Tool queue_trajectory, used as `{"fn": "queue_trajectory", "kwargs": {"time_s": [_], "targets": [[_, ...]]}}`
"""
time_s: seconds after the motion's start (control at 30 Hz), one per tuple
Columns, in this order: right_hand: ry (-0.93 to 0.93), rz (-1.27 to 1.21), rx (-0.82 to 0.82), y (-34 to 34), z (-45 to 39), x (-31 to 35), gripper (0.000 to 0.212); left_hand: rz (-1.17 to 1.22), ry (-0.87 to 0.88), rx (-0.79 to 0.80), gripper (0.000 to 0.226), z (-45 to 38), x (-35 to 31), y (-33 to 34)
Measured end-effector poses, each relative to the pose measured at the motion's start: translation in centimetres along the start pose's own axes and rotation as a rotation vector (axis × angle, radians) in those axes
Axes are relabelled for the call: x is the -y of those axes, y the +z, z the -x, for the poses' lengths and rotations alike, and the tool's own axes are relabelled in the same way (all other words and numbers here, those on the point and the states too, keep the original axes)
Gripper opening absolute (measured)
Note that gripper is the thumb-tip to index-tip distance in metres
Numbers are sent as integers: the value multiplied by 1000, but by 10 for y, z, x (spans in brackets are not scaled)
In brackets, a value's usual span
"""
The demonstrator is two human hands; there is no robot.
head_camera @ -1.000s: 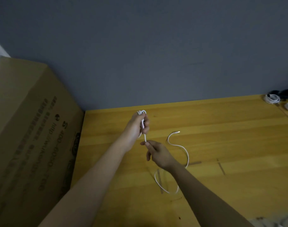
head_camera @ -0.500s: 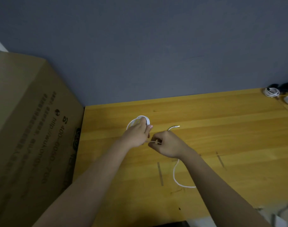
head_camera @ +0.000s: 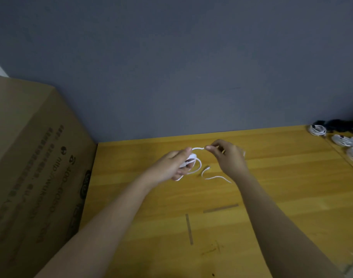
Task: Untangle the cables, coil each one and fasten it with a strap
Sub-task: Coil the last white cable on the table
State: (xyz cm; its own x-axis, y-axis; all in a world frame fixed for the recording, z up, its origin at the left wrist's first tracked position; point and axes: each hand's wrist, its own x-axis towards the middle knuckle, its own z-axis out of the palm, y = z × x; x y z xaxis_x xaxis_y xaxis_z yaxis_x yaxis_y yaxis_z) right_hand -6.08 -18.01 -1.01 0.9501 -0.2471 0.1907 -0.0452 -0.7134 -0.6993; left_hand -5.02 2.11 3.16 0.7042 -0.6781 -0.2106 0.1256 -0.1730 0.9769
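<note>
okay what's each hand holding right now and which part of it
Left hand grips the coiled loops of the white cable; right hand pinches the strand leading from the coil.

Looks like a plain workroom or storage corner, not a kitchen or shop. Bare grey painted wall [head_camera: 191, 67] w/ nothing hung on it. Yellow wood-plank table [head_camera: 272, 197] pushed flush against that wall, top scuffed, w/ short strips of tape [head_camera: 220, 208] stuck on as markers. Big brown shipping carton [head_camera: 35, 167] standing at the left edge, printed w/ a web address and phone no., so goods get unpacked or stored here. Small white cable coils [head_camera: 318, 130] lined up at the far right corner beside a dark bundle [head_camera: 344, 126], too blurred to identify. Dim, flat indoor light; sliver of white wall at far left.
</note>
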Motion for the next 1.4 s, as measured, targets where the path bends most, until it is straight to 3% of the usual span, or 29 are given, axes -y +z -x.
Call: {"fn": "queue_trajectory", "kwargs": {"time_s": [0.13,0.2,0.27,0.33,0.4,0.5,0.67,0.73,0.8,0.9,0.97,1.1,1.17,1.27,1.33,1.4], "targets": [[98,-255,131,32,22,8,31,70,127,-140,48,-1,-16,-4],[135,-314,148,46,38,11,33,213,108,-179,47,-2,-17,-6],[120,-241,204,57,55,11,32,392,83,-199,39,-4,-15,-8],[6,76,325,63,69,9,30,447,91,-261,30,-11,-11,-10],[-184,397,387,64,76,11,32,216,115,-376,24,-20,-5,-11],[-380,462,316,53,75,23,31,-292,165,-439,18,-30,5,-13],[-538,392,218,23,58,39,31,-721,90,-261,18,-39,10,-24],[-572,346,219,17,56,46,26,-807,48,-188,35,-40,11,-25],[-547,298,214,8,54,53,21,-843,36,-162,41,-41,11,-25],[-385,142,161,-7,47,55,18,-771,126,-169,28,-41,5,-22],[-225,-14,109,-15,43,55,22,-564,158,-137,27,-39,-2,-16],[-55,-243,76,-18,40,64,53,-109,65,-38,53,-34,-17,1],[3,-324,125,-18,39,68,47,15,29,-6,65,-33,-24,3],[39,-494,220,-22,40,74,25,-18,31,12,65,-31,-30,1],[30,-588,254,-23,44,78,11,-126,20,-96,58,-29,-34,-5],[34,-586,209,-19,47,82,19,-201,11,-230,54,-31,-37,-11]]}}
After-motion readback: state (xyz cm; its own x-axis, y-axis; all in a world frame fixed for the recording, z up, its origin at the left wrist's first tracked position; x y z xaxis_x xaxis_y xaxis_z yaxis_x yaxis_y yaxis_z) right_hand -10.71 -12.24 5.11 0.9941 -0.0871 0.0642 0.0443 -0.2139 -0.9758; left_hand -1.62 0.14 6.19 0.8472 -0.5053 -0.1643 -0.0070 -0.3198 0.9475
